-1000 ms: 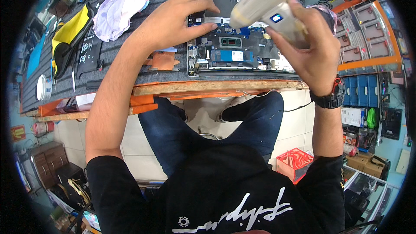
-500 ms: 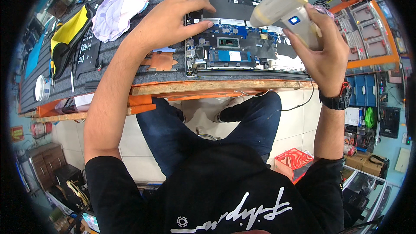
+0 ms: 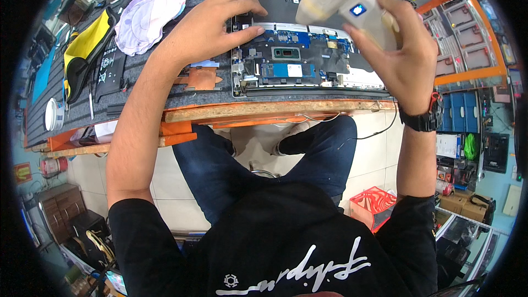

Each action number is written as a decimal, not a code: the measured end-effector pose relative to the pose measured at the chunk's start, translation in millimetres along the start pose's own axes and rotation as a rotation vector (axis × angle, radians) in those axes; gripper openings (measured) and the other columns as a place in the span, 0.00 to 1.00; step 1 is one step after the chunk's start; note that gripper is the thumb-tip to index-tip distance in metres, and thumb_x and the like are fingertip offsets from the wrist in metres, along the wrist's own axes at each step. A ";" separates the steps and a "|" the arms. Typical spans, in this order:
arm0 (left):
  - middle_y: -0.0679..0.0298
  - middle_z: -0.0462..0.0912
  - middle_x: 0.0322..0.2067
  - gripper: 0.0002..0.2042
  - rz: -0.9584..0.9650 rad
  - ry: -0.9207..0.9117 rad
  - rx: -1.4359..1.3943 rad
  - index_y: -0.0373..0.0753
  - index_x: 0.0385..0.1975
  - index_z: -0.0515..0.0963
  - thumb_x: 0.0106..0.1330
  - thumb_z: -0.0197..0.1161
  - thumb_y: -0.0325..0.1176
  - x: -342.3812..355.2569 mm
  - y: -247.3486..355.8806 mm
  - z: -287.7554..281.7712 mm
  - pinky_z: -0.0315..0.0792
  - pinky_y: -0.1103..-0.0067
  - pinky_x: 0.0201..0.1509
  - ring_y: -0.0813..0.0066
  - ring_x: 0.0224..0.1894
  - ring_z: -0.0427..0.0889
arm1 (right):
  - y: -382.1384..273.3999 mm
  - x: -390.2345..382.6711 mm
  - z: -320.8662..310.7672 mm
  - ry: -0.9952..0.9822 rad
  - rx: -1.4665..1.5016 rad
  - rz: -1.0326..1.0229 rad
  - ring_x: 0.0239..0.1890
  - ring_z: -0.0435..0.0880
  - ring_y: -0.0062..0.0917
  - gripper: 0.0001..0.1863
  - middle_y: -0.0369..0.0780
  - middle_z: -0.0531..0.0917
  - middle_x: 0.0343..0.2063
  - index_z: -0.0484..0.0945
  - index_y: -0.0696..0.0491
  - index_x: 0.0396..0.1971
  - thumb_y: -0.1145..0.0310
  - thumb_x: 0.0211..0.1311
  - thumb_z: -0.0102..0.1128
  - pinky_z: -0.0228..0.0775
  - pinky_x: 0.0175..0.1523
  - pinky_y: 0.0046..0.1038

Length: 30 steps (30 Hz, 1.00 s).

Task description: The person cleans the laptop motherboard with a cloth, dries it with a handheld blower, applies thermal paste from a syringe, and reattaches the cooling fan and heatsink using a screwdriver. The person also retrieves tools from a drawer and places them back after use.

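Note:
An opened laptop base (image 3: 291, 69) lies on the grey ribbed mat (image 3: 71, 5), its circuit board, drive and black panels exposed. My left hand (image 3: 208, 27) rests over its left side, fingers bent and apart, thumb tip on or just above the board. My right hand (image 3: 401, 58) is wrapped round a cream handheld blower (image 3: 341, 5) with a blue display, held tilted above the board, nozzle downward. A copper heat-sink piece (image 3: 202, 79) lies left of the laptop, partly behind my forearm. Whether the nozzle touches anything is unclear; it appears raised.
A pink-white cloth (image 3: 144, 21), yellow-black pouch (image 3: 88, 44), black battery (image 3: 109, 74) and white tub (image 3: 54, 114) lie on the left. An orange-framed rack (image 3: 467, 80) stands at the right. A cable (image 3: 393, 126) hangs over the wooden bench edge (image 3: 275, 109), above my legs.
The blower in my right hand swung rightward, then back left and slightly up, its nozzle staying over the board. My left hand shifted slightly left, still on the laptop.

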State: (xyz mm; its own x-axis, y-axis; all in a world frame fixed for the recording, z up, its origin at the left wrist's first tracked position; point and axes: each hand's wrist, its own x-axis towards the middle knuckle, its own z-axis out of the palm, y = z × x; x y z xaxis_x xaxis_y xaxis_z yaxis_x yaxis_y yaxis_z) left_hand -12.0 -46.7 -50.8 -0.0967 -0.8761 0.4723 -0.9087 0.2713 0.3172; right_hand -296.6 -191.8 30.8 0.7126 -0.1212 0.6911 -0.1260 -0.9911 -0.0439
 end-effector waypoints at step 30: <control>0.51 0.84 0.53 0.33 -0.005 0.316 -0.792 0.27 0.63 0.73 0.57 0.78 0.27 33.8 116.7 -66.6 0.82 0.69 0.60 0.63 0.53 0.86 | 46.2 -148.6 -178.8 0.440 0.253 0.733 0.40 0.84 0.18 0.05 0.38 0.86 0.36 0.80 0.59 0.37 0.81 0.66 0.69 0.75 0.51 0.20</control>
State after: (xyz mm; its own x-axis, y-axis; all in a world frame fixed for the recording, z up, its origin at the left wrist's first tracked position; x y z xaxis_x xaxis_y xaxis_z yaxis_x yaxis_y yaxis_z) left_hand -94.3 -18.1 56.9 0.1311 -0.7577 0.6393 -0.3456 0.5695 0.7458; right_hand -531.7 -209.6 55.0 0.1770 -0.7486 0.6390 -0.2524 -0.6621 -0.7057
